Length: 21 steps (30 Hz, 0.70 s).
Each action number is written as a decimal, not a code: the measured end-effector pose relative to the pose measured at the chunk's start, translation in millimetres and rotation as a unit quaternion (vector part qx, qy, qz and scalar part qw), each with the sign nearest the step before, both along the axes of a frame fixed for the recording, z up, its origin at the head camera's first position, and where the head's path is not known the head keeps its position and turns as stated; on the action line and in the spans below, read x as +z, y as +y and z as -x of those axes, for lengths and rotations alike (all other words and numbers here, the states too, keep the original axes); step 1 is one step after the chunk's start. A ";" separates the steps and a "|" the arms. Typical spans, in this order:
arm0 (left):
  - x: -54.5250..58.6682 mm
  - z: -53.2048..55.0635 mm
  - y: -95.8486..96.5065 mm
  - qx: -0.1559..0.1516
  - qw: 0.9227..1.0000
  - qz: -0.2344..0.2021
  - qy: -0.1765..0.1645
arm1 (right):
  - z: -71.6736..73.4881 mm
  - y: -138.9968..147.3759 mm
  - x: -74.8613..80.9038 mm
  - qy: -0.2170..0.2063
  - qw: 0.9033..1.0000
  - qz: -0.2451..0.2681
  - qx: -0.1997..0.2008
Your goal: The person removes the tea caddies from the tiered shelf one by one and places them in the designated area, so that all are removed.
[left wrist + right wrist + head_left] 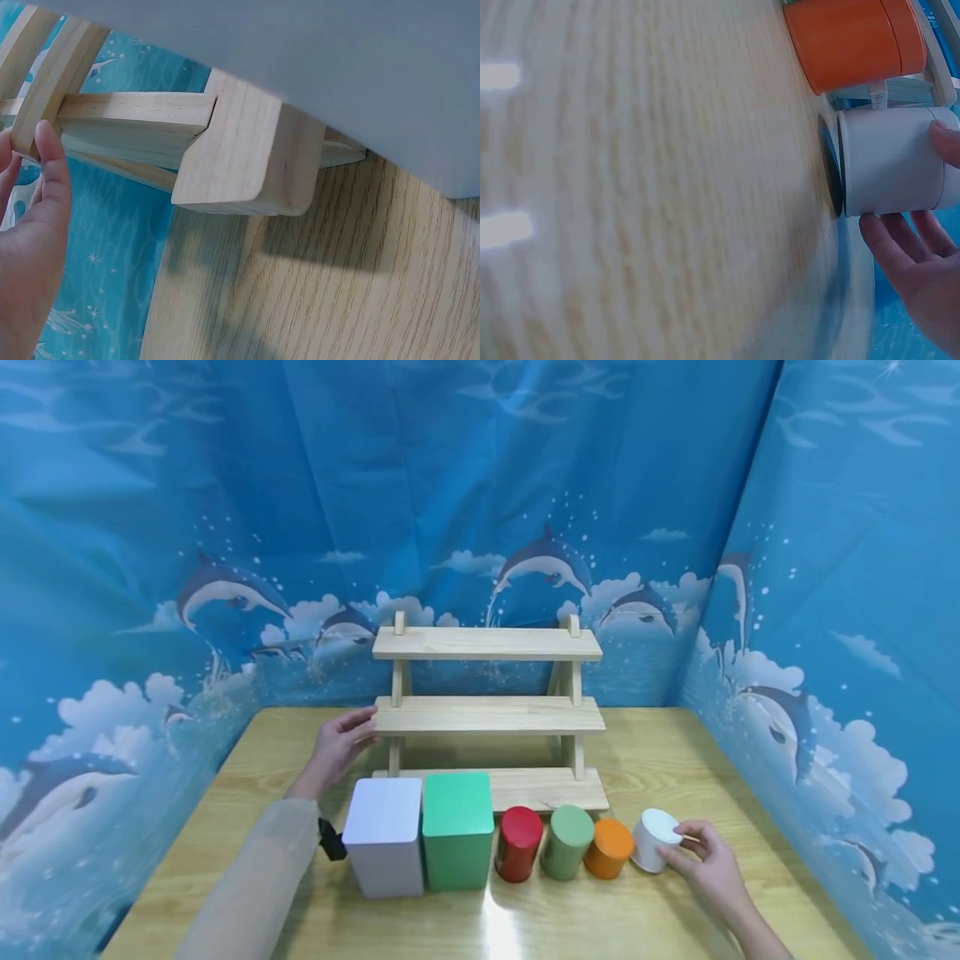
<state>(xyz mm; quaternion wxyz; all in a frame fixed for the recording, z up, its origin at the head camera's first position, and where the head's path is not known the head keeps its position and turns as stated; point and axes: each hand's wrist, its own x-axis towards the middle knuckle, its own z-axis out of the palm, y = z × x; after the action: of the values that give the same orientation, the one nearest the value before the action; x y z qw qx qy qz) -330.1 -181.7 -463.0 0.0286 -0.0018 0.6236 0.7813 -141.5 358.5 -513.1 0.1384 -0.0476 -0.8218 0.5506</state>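
A three-tier wooden display stand (487, 714) stands at the back of the table. My left hand (341, 747) holds the left end of its middle shelf; in the left wrist view the fingers (52, 169) pinch the board's end. At the right, my right hand (705, 864) grips a small white cylindrical tin (651, 843) between thumb and fingers. A dark strip shows under the tin's base in the right wrist view; whether it is fully off the table I cannot tell. Left of it is an orange tin (610, 850).
A row in front of the stand holds a white box (384, 839), a green box (457, 835), a red tin (518, 847) and a light green tin (567, 843). Blue dolphin-print curtains (450, 485) hang behind and beside the wooden table (660, 752).
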 end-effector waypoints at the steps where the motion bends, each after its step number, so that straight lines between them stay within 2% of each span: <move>1: 0.3 0.3 -0.5 0.000 1.000 0.001 0.001 | 0.8 -0.7 0.5 0.000 1.000 -0.007 0.000; 5: 1.9 1.1 -1.9 0.002 1.000 0.013 0.008 | 3.1 -1.8 1.5 -0.002 0.999 -0.031 0.012; 9: 2.7 1.3 -2.9 0.000 0.999 0.039 0.021 | 1.5 0.2 0.1 0.006 0.999 -0.034 0.028; 12: 2.6 0.6 -3.7 -0.006 0.997 0.073 0.027 | -1.2 1.9 -0.4 0.019 0.999 -0.009 0.037; 16: 1.9 -0.7 -5.0 -0.015 0.995 0.093 0.021 | -1.3 3.3 2.0 0.036 0.998 0.003 0.046; 21: 4.3 -1.4 -4.2 -0.022 0.995 0.099 0.013 | 4.8 4.8 7.2 0.066 0.997 -0.017 0.037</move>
<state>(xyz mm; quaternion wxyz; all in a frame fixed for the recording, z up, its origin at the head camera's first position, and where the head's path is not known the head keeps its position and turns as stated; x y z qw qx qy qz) -328.7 -185.8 -458.7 0.0371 0.0194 0.6979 0.7150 -146.3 363.3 -505.9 0.1724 0.0212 -0.8214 0.5432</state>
